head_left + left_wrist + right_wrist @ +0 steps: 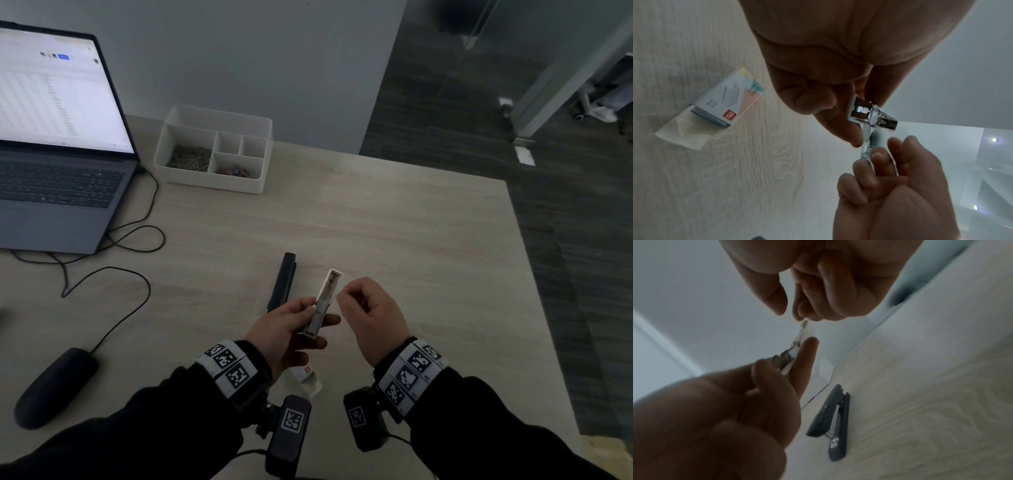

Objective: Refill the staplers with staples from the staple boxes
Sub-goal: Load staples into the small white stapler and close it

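Note:
My left hand [317,320] grips a white stapler [325,301] above the table; its top is swung open and the metal magazine [882,121] shows. My right hand [342,294] hovers just right of it, fingers curled, thumb and forefinger pinching a thin silvery staple strip [866,144] at the stapler's open end. A black stapler [282,282] lies closed on the table just behind my left hand. The staple box [729,100] rests open on a white paper, under my left wrist.
The pale wooden table [411,240] ends at the right. A white divided organiser [219,114] with clips stands at the back. An open laptop [51,137] is at the left, with a black cable [137,240] and a dark mouse [54,387] beside it.

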`<state>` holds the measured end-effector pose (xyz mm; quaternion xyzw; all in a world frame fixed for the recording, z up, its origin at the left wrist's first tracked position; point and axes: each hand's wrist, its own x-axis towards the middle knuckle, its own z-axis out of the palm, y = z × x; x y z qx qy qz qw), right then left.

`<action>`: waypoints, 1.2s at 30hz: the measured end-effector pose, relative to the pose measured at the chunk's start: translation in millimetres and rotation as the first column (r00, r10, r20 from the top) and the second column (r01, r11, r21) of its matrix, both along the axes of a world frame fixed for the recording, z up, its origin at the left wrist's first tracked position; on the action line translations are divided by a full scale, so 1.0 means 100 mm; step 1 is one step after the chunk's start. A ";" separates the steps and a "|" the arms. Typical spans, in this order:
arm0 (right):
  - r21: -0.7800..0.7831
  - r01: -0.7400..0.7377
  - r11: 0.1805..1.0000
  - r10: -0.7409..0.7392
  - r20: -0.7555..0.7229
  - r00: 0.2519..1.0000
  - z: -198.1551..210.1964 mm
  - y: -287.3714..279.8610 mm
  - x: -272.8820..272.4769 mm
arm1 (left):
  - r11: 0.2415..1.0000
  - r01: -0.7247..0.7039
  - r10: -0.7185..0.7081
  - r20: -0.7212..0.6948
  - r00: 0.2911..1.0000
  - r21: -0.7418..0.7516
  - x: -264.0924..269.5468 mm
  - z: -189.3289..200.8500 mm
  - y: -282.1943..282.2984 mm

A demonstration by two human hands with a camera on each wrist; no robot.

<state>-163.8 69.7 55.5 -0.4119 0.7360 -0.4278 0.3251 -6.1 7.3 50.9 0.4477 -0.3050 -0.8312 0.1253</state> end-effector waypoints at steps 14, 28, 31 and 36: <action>-0.028 -0.305 0.952 0.294 -0.193 0.936 -0.08 0.06 -0.03 | 1.000 0.008 -0.009 0.063 0.998 0.015 -0.03 -0.01 0.03; 0.117 -0.446 0.887 0.460 -0.293 0.838 -0.36 0.07 0.10 | 0.992 0.114 -0.113 0.020 0.993 -0.047 0.04 -0.20 0.00; 0.118 -0.406 0.906 0.423 -0.244 0.873 -0.44 0.00 0.08 | 0.975 0.178 -0.153 0.183 0.971 -0.131 0.09 -0.21 -0.07; 0.256 -0.209 0.944 0.260 -0.187 0.947 -0.62 -0.24 -0.10 | 0.874 0.371 -0.169 0.518 0.839 -0.315 0.27 -0.30 -0.17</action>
